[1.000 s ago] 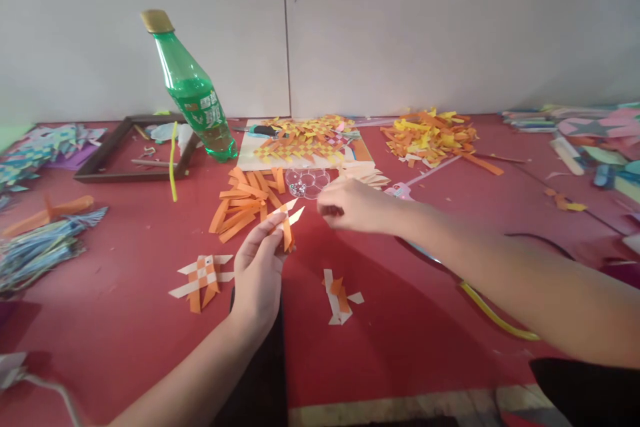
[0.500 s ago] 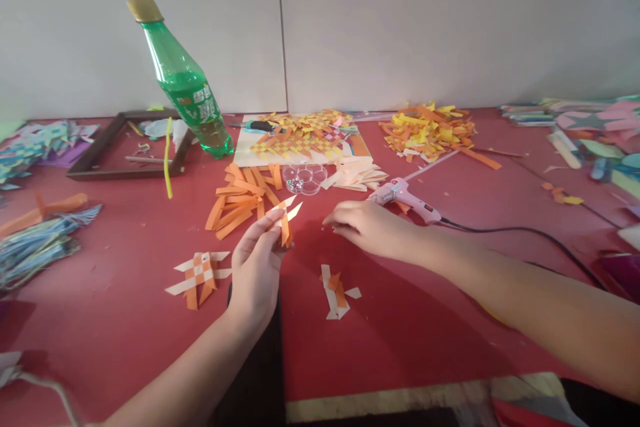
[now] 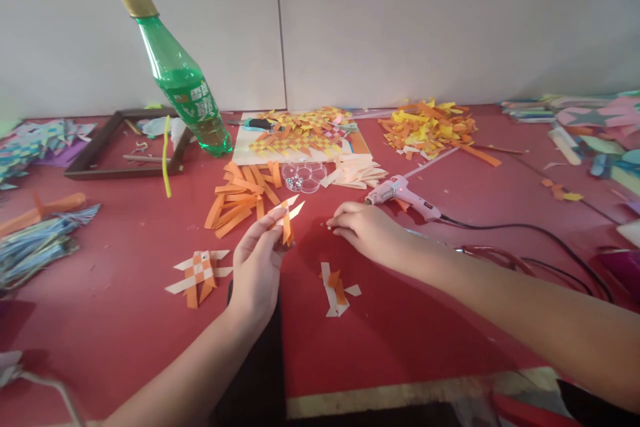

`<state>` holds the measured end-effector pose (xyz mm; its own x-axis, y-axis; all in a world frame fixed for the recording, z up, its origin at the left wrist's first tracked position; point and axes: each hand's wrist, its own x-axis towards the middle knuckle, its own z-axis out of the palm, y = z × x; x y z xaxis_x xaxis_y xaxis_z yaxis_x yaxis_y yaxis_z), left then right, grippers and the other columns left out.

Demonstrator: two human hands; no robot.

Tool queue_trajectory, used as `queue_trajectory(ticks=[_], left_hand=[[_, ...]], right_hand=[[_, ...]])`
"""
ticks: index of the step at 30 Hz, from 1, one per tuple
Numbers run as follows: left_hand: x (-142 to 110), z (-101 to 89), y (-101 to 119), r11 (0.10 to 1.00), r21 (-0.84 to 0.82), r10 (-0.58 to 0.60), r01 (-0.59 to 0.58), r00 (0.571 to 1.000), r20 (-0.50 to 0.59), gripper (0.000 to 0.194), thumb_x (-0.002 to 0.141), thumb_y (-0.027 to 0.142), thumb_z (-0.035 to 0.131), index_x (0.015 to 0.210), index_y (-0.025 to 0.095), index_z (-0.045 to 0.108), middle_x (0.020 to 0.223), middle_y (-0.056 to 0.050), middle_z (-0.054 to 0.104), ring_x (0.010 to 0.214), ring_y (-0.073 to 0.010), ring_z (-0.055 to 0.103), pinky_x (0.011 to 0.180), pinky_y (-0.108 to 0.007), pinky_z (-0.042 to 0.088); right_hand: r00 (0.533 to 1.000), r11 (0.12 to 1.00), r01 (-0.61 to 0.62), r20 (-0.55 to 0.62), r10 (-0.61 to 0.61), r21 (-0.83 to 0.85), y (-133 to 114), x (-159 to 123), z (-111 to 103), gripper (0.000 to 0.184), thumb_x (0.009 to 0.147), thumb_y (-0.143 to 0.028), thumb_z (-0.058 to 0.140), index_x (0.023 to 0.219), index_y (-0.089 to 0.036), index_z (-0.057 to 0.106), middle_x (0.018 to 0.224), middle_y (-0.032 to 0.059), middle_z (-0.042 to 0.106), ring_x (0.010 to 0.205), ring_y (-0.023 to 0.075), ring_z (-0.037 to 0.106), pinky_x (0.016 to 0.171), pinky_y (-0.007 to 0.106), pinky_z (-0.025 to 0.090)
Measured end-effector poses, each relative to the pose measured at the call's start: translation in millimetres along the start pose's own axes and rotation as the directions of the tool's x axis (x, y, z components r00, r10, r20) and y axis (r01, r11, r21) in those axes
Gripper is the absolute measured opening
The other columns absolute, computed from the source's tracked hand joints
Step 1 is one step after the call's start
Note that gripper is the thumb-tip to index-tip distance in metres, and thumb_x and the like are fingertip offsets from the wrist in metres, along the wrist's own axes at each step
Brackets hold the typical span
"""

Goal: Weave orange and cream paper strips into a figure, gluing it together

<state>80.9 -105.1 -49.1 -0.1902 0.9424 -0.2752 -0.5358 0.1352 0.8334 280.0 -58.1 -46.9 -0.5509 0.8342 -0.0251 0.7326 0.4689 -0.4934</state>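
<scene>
My left hand [image 3: 259, 260] pinches a small woven paper fish [image 3: 287, 220] in orange and cream, its pointed strips sticking out past the fingertips. My right hand [image 3: 367, 230] is low over the red table, thumb and fingers pressed together. Tiny pale pieces [image 3: 329, 227] lie at its fingertips; whether one is between them I cannot tell. Left of my left hand lies a finished-looking paper fish [image 3: 200, 275] with a small eye. Between my forearms rests another folded orange and cream paper piece [image 3: 336, 290]. A pink glue gun [image 3: 407, 199] lies just beyond my right hand.
Orange paper strips [image 3: 237, 197], cream strips [image 3: 357, 173] and a clear flower-shaped tray [image 3: 313, 177] with small eyes lie ahead. Behind are yellow-orange piles [image 3: 430, 127], a green bottle [image 3: 187, 83] and a dark frame [image 3: 83, 172]. The glue gun's black cord [image 3: 530, 230] runs right.
My right hand has shifted slightly right, baring tiny pieces by its fingertips. A red-handled item now shows beyond my right forearm. My left hand stays almost still with the paper fish.
</scene>
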Motion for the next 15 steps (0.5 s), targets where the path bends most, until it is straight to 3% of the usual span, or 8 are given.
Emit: queue_trajectory(ticks=[15], left_hand=[[0.5, 0.8, -0.1, 1.000, -0.004, -0.005, 0.005, 1.000, -0.006, 0.023, 0.074, 0.022, 0.072, 0.097, 0.018, 0.075, 0.087, -0.003, 0.068, 0.066, -0.0087, 0.055, 0.067, -0.024, 0.047]], right_hand=[[0.997, 0.999, -0.023, 0.069, 0.026, -0.046, -9.5, 12.4, -11.1, 0.017, 0.087, -0.013, 0.054, 0.094, -0.015, 0.069, 0.096, 0.0091, 0.067, 0.083, 0.0175, 0.063, 0.077, 0.030, 0.046]])
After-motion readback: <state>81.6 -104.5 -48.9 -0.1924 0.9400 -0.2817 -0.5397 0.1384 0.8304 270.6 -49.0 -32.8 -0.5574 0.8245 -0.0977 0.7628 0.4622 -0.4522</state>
